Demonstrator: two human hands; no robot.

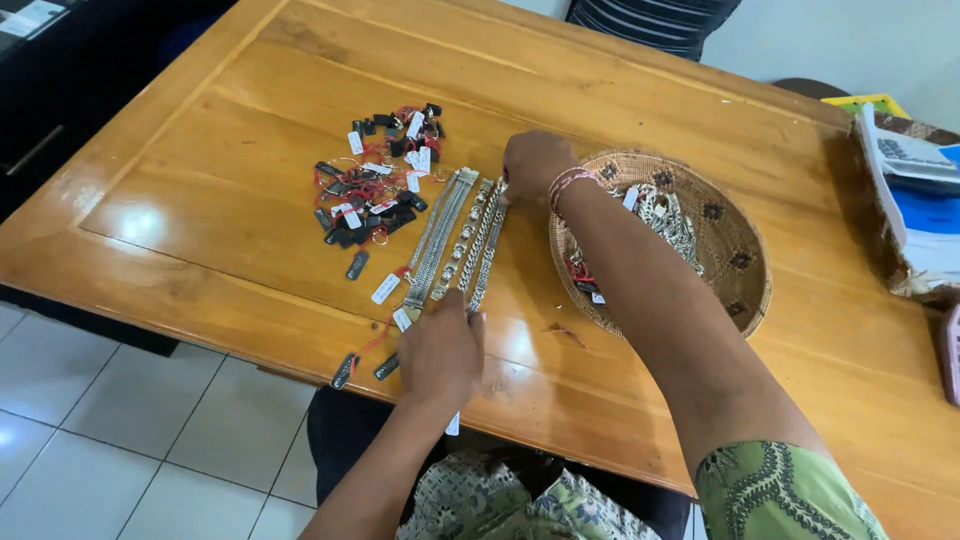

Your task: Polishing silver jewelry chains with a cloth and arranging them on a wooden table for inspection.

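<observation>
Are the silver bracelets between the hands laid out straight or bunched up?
Straight: the bracelets lie side by side, stretched from left hand to right hand.

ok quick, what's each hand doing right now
Left hand: closed, fingers pressing the near ends of the silver bracelets.
Right hand: closed at their far ends.

Wooden table (640,90) – silver bracelets (455,240), tagged black pieces (375,185), woven basket (740,270), books (915,200).
</observation>
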